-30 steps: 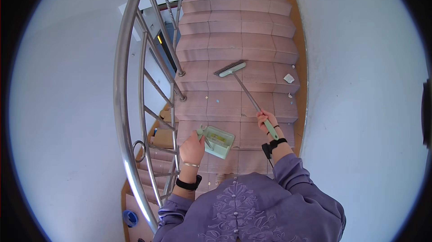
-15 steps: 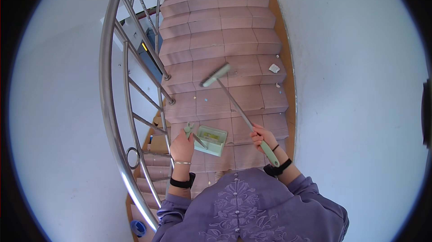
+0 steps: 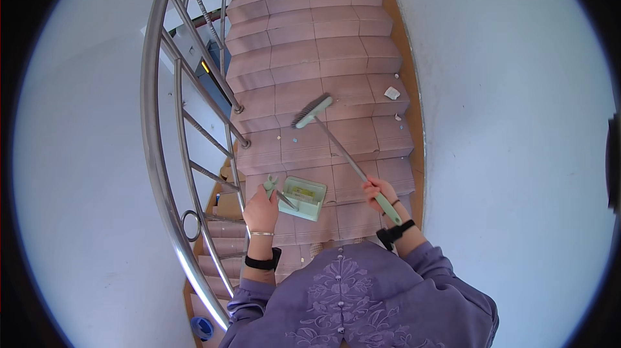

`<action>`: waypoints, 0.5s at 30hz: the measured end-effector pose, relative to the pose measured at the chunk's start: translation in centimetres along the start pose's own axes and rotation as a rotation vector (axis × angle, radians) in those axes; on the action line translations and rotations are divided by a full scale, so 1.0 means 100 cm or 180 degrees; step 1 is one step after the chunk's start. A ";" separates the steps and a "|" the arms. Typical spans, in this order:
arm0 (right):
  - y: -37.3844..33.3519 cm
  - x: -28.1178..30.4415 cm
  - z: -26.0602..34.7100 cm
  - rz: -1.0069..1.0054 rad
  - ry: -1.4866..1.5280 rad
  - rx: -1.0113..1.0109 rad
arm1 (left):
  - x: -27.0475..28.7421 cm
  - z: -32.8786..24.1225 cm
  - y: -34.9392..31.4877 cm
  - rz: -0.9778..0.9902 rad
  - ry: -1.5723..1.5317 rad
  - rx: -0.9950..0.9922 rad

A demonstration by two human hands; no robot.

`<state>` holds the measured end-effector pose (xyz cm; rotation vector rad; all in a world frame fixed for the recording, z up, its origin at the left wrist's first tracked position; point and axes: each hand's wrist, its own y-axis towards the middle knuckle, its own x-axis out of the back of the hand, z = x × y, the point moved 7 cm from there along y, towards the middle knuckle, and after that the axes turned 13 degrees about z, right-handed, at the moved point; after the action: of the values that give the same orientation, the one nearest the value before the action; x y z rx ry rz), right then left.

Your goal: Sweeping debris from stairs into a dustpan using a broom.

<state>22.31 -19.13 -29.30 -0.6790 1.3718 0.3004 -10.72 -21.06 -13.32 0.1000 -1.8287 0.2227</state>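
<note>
My left hand (image 3: 261, 212) is closed round the handle of a pale green dustpan (image 3: 310, 210). The pan rests on a lower pink stair, open side hard to make out, with a toothed comb strip and a yellow-green label in it. In my right hand (image 3: 380, 194) is a broom (image 3: 341, 151) with a grey pole and green grip, fingers wrapped round it. Its green head (image 3: 314, 114) lies tilted across a stair further up, dark bristles toward the upper left. A white crumpled scrap (image 3: 392, 93) sits to the right of the head, with small bits of litter (image 3: 295, 140) below it.
Pink tiled stairs (image 3: 294, 58) climb away from me. A curved metal railing (image 3: 151, 89) runs along the left, a white wall (image 3: 498, 121) along the right. Cardboard boxes (image 3: 228, 206) and a blue round container (image 3: 202, 328) are lower down beyond the railing.
The broom head has turned, showing more of its bristles along the upper side. My right hand has shifted slightly up. The dustpan and left hand stay nearly in place.
</note>
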 end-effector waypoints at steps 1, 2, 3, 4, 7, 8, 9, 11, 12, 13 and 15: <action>-0.017 0.007 0.002 -0.0099 0.0127 0.0060 | 0.000 -0.001 0.000 0.0027 -0.0033 -0.0007; -0.030 0.005 0.002 -0.0194 0.0252 0.0132 | 0.000 -0.001 0.000 0.0027 -0.0039 -0.0010; -0.038 -0.012 -0.006 -0.0195 0.0251 0.0102 | 0.000 0.004 -0.001 0.0015 -0.0023 0.0010; -0.054 -0.031 -0.011 -0.0456 -0.0245 0.0146 | -0.002 0.006 -0.001 0.0015 -0.0018 0.0002; -0.065 -0.045 -0.013 -0.0702 -0.0991 0.0156 | -0.001 0.004 0.004 -0.0030 -0.0051 -0.0048; -0.065 -0.047 -0.014 -0.0694 -0.1249 0.0077 | -0.001 0.000 0.005 -0.0027 -0.0053 -0.0076; -0.061 -0.048 -0.014 -0.0700 -0.1244 0.0100 | 0.000 -0.002 0.006 -0.0075 0.0038 -0.0058; -0.039 -0.056 -0.016 -0.0395 -0.1482 0.0017 | 0.002 -0.004 0.009 -0.0119 0.0136 -0.0051; -0.025 -0.057 -0.017 -0.0226 -0.1494 -0.0013 | 0.001 -0.004 0.011 -0.0086 0.0103 -0.0062; -0.008 -0.060 -0.017 -0.0058 -0.1506 -0.0042 | 0.001 -0.004 0.012 -0.0052 0.0071 -0.0071; 0.023 -0.058 -0.012 -0.0127 -0.1271 -0.0107 | 0.003 -0.003 0.013 -0.0117 0.0144 -0.0082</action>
<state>18.86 -16.95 -24.37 -0.6334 0.9735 0.4043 -10.75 -19.74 -13.07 0.1096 -1.7826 0.1742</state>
